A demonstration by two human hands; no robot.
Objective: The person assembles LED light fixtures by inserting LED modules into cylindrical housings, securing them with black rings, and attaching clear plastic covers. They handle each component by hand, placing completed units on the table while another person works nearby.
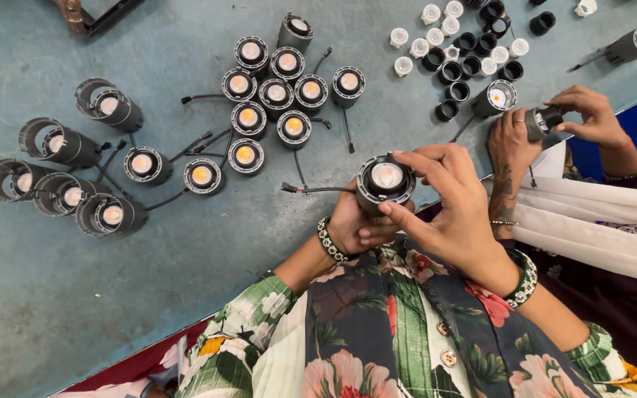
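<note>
Spotlight [385, 182], a round dark lamp body with a pale lens facing up, sits in my two hands over the table's near edge, its short black lead [311, 190] trailing left above the table [60, 295]. My left hand [354, 225] cups it from beneath, fingers wrapped around the barrel. My right hand [447, 206] comes over the top, thumb and fingertips pinching the front ring. Judging from that grip, the ring is being seated or turned; to do it well I would keep the barrel steady in the left palm, keep the ring square to the body, and keep fingertips off the lens.

Finished-looking lamps [274, 92] stand lens-up in a cluster toward the middle of the table, and longer open-fronted housings [75, 177] lie on their sides toward the left edge. Small white and black caps [466, 51] are scattered near the far right corner.

A second person's hands [554, 121] work on another small lamp at the right edge; those are not mine.

I cannot see the underside of my lamp or whether the ring is fully home, since my own fingers cover its right side. The lead's plug end is too small to make out, and a dark object at the far left corner is cut off.
</note>
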